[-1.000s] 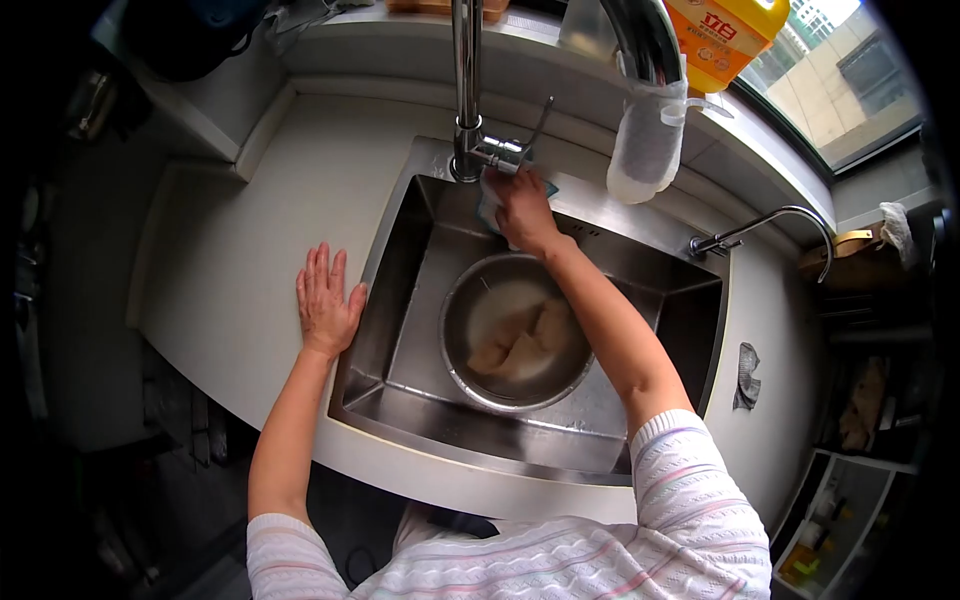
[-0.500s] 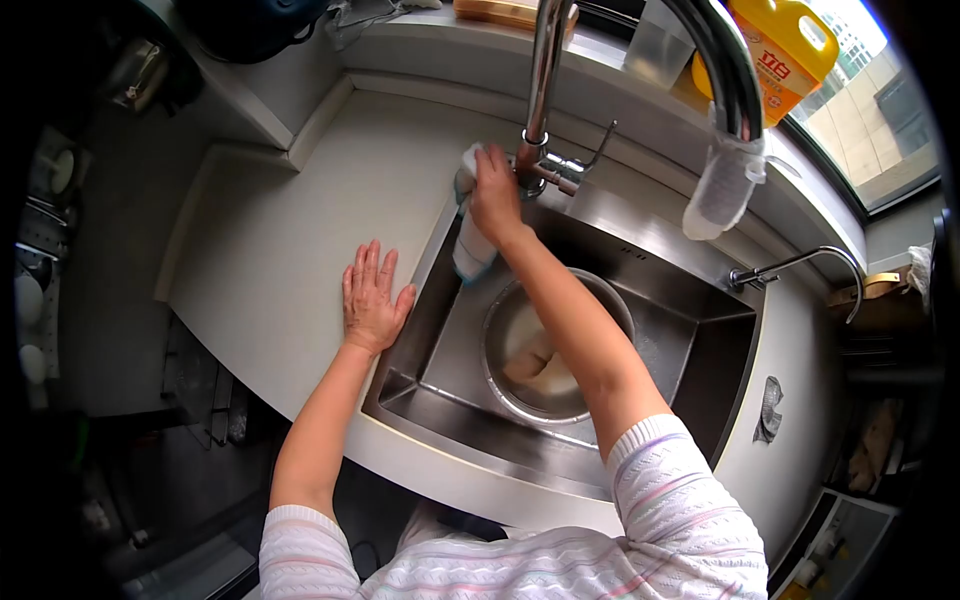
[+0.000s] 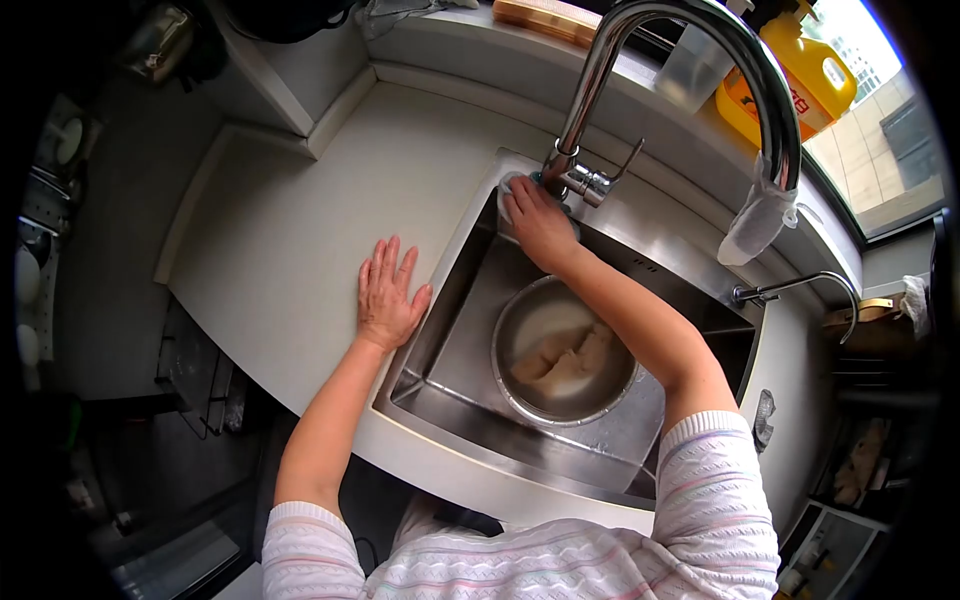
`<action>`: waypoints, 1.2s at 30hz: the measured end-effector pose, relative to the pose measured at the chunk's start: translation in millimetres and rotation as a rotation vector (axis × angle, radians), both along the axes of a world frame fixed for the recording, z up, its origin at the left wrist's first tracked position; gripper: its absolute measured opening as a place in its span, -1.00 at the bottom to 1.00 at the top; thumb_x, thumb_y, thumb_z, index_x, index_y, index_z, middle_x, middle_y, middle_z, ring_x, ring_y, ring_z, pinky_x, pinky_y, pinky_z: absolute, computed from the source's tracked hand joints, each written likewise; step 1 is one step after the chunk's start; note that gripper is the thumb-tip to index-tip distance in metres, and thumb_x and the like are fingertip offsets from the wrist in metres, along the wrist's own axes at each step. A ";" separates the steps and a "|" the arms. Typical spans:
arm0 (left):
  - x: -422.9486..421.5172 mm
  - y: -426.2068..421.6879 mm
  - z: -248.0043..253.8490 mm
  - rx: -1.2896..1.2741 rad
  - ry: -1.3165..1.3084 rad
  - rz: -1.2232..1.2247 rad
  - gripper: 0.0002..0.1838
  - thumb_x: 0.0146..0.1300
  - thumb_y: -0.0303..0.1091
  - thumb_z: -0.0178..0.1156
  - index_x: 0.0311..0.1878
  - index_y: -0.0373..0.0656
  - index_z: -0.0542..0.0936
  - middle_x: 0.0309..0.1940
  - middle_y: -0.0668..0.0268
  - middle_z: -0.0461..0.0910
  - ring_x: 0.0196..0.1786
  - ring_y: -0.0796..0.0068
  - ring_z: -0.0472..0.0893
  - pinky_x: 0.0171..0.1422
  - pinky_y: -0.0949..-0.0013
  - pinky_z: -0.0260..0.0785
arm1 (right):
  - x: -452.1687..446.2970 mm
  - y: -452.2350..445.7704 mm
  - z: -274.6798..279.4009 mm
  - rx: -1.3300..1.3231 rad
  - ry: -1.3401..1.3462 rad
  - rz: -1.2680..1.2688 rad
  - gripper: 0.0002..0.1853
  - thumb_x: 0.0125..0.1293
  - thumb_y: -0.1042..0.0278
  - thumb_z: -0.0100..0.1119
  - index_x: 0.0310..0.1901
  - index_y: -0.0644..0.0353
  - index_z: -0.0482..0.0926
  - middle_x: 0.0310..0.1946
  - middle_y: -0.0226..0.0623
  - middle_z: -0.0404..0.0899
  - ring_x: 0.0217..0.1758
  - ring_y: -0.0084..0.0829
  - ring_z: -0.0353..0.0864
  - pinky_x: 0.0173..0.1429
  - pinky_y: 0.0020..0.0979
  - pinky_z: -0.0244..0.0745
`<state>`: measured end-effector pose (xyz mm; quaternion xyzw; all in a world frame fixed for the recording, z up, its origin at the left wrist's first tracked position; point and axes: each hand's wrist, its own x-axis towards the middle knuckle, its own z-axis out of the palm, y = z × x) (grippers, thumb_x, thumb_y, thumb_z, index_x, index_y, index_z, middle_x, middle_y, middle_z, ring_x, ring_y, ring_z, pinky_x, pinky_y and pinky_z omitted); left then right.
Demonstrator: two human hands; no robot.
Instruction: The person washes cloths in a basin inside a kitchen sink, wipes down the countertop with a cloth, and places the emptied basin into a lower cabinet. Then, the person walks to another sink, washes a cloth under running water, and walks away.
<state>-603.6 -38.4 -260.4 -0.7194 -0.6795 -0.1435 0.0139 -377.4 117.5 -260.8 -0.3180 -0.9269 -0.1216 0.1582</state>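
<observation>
Flat on the pale countertop (image 3: 300, 210), left of the sink, rests my left hand (image 3: 390, 300) with its fingers spread and nothing in it. My right hand (image 3: 540, 222) presses a whitish cloth (image 3: 508, 190) against the sink's back left corner, beside the base of the chrome faucet (image 3: 572, 170). Most of the cloth is hidden under the hand. Below my right forearm, a round metal bowl (image 3: 508, 390) stands in the steel sink (image 3: 470, 350). It holds cloudy water and a beige cloth-like item (image 3: 560, 362).
A yellow bottle (image 3: 800, 80) and a clear container (image 3: 690, 75) stand on the window ledge. A white wrap (image 3: 752, 225) covers the tall faucet's outlet. At the right are a thin curved tap (image 3: 820, 285) and a grey scrap (image 3: 764, 420) on the counter.
My right hand has moved with the cloth from in front of the faucet to its left side, then back close to its base. The camera view has shifted; my left hand stays on the counter.
</observation>
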 end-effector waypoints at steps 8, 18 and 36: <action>4.0 -1.0 0.6 -0.024 0.002 0.023 -0.39 0.12 -0.10 0.05 0.24 -0.11 0.26 0.32 0.11 0.06 0.37 0.10 0.03 0.37 0.04 -0.14 | 133.4 -14.7 5.3 -0.258 0.173 -0.187 -0.51 -0.03 0.62 -0.03 0.03 0.11 0.42 0.14 -0.17 0.33 0.22 -0.15 0.29 0.21 -0.22 0.26; 3.7 2.1 4.4 -0.040 0.021 0.028 -0.39 0.14 -0.14 0.04 0.26 -0.12 0.24 0.33 0.11 0.05 0.38 0.11 0.01 0.37 0.05 -0.16 | 87.7 93.4 -9.7 -0.319 0.446 0.050 -0.56 0.01 0.48 0.09 0.02 0.06 0.46 0.06 -0.20 0.43 0.15 -0.17 0.38 0.17 -0.26 0.32; 2.4 0.0 -6.6 -0.002 0.061 -0.013 -0.41 0.17 -0.09 0.00 0.26 -0.09 0.24 0.33 0.12 0.06 0.38 0.13 0.01 0.38 0.06 -0.17 | 310.4 -3.0 8.1 -0.311 -0.056 -1.035 -0.54 0.05 0.45 0.04 0.07 0.03 0.37 0.04 -0.24 0.44 0.10 -0.23 0.39 0.02 -0.16 0.34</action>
